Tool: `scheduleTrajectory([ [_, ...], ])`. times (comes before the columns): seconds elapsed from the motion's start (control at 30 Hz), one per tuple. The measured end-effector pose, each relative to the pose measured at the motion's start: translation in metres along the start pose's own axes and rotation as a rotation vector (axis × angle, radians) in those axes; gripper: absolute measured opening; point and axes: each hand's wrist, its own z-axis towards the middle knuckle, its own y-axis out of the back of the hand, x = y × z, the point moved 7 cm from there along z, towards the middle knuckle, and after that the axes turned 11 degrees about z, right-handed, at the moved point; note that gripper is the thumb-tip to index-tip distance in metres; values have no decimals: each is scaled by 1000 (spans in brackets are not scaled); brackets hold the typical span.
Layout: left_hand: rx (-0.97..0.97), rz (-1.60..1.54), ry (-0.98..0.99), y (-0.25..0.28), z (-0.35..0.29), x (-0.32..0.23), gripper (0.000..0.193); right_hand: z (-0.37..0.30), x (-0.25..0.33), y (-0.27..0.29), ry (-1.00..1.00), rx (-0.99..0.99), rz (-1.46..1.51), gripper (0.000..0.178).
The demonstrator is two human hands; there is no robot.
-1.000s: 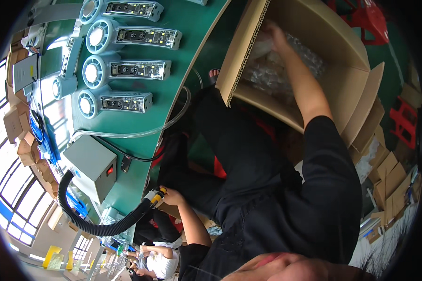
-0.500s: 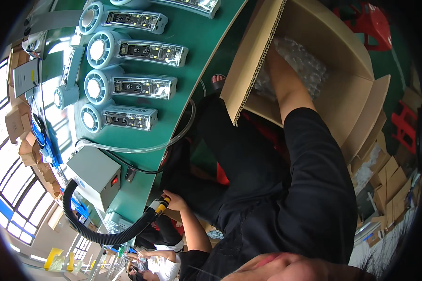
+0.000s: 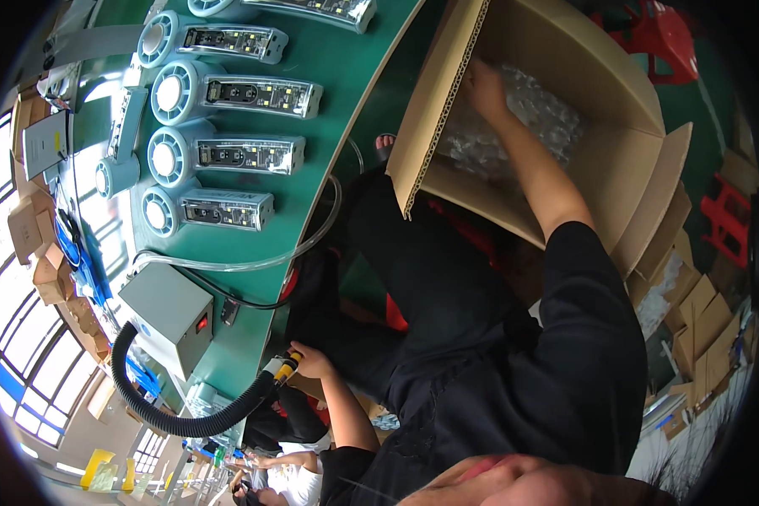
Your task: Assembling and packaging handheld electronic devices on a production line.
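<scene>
My left hand (image 3: 314,361) is closed around the yellow-and-black end (image 3: 287,367) of a black corrugated hose (image 3: 177,426), by the table's near edge. Inside an open cardboard box (image 3: 620,173) on the right is my right hand (image 3: 485,91), close to the inner side of a raised flap (image 3: 434,110). Its fingers are small and partly hidden, so I cannot tell what they hold, if anything. Crumpled bubble wrap (image 3: 535,126) lies in the box beside that hand.
Several light-blue handheld fans (image 3: 228,93) with clear handles line the green table (image 3: 320,51). A grey metal unit (image 3: 173,308) with a red switch stands there, with a clear tube (image 3: 253,263) nearby. Red stools (image 3: 724,218) and flattened cardboard (image 3: 704,325) are at right; a person (image 3: 291,482) sits at lower left.
My right hand has drawn back from behind the flap and now shows inside the box. Its elbow has moved to the right. My left hand keeps its hold on the hose end.
</scene>
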Motion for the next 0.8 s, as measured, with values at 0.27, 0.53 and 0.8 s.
scheduleTrajectory([
  [0.27,46,78,-18,0,0,1,44,-27,31,30,48,87,82,21],
  [0.53,41,80,2,3,-3,0,44,-34,9,56,-15,-116,309,20],
  [0.8,80,120,17,1,-2,11,43,-75,-66,15,-649,-59,698,24],
])
